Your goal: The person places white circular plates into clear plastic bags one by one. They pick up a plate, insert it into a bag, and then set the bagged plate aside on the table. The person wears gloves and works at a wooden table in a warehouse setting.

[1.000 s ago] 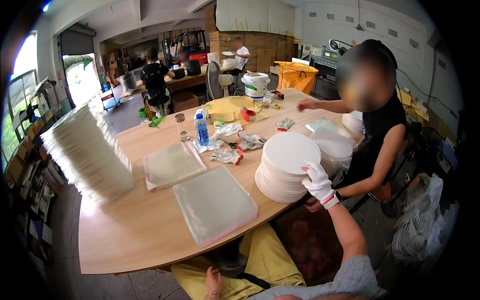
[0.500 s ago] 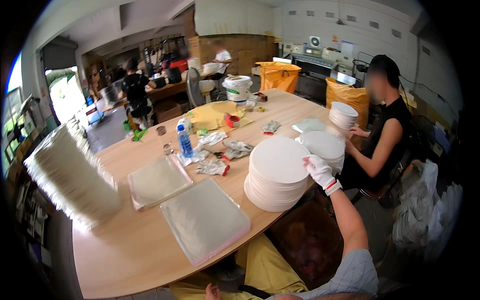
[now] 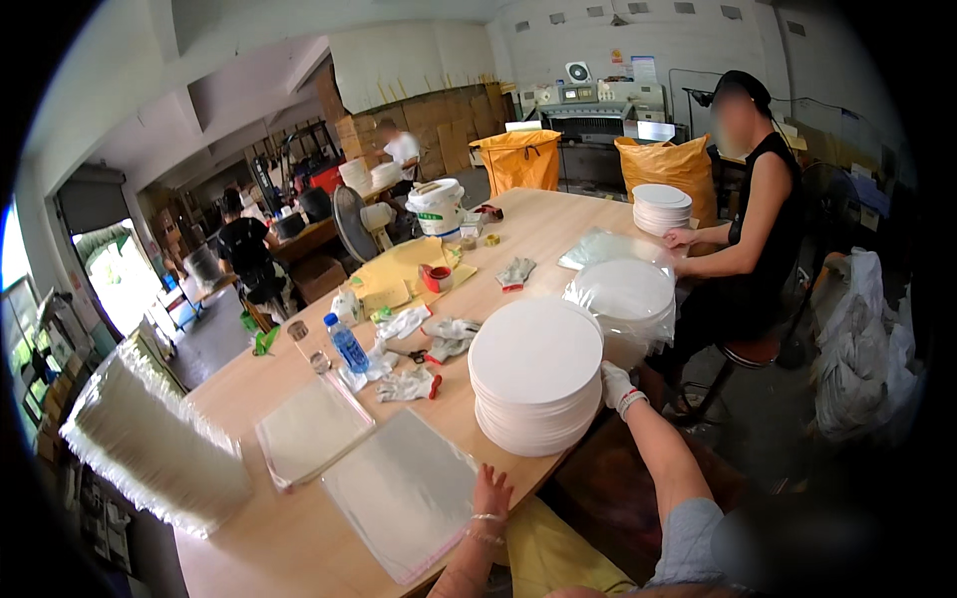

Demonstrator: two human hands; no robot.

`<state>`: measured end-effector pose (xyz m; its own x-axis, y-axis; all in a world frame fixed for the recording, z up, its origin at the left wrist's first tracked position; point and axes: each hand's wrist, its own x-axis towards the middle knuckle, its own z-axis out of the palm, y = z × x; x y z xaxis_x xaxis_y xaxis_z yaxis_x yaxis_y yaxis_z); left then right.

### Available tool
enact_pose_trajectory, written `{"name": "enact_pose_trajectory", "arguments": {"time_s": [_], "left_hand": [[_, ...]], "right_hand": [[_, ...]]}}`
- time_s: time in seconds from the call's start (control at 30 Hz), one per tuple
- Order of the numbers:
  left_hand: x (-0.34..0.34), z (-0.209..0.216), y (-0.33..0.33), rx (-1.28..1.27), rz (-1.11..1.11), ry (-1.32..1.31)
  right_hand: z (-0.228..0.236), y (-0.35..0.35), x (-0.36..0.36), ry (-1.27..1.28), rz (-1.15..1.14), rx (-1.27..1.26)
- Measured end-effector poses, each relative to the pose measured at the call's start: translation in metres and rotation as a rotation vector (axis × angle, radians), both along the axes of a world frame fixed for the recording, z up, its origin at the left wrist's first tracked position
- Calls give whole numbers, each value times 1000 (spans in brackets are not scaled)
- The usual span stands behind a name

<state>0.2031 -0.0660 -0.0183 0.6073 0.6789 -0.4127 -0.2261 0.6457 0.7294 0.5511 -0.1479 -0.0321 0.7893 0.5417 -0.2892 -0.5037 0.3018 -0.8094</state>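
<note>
My left hand (image 3: 491, 491) is bare, with a bracelet at the wrist. Its fingers are spread at the right edge of a flat pile of clear plastic bags (image 3: 404, 498). In a white glove, my right hand (image 3: 618, 387) rests against the right side of a tall stack of white round discs (image 3: 536, 349). Its fingers look stretched along the stack, though their tips are partly hidden. Behind that stack lies a shorter stack of discs in clear plastic (image 3: 623, 291). A second pile of clear bags (image 3: 314, 429) lies to the left.
A tall bundle of clear-edged sheets (image 3: 155, 439) stands at the table's left. Gloves (image 3: 409, 385), a water bottle (image 3: 346, 344), a tape roll (image 3: 435, 278) and a white bucket (image 3: 436, 207) lie farther back. A co-worker (image 3: 763, 189) sits at the right beside another disc stack (image 3: 662, 207).
My left hand has risen from my lap to the bag pile. My right hand has dropped from the disc stack's top edge to its side. The view has shifted.
</note>
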Motion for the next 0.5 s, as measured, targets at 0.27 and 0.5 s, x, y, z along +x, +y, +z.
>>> {"name": "enact_pose_trajectory", "arguments": {"time_s": [0.27, 0.5], "left_hand": [[84, 22, -14, -100, -27, -98], [117, -29, -8, -54, 193, -204]], "right_hand": [[-75, 28, 99, -74, 216, 117], [-37, 36, 70, 50, 245, 108]]}}
